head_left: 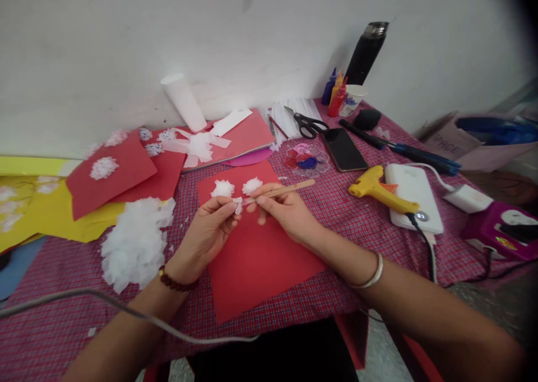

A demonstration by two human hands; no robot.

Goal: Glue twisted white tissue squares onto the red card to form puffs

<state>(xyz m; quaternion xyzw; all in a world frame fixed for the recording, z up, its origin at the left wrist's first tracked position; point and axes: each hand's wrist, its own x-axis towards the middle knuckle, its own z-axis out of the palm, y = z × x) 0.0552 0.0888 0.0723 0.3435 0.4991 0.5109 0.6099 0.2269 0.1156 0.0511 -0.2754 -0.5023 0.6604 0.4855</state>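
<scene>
My left hand pinches a small scrap of white tissue paper above a red paper sheet. In my right hand is a wooden craft stick, its front end pointing at the scrap; whether it touches the scrap I cannot tell. Two white tissue puffs, a left puff and a right puff, sit on the sheet's upper part, just beyond my fingers. To the left of my left wrist lies a heap of white tissue pieces.
A yellow glue gun rests on a white power bank at right. Behind lie a phone, black scissors and a paint palette. Paint bottles stand near the wall. A grey cable crosses the front left.
</scene>
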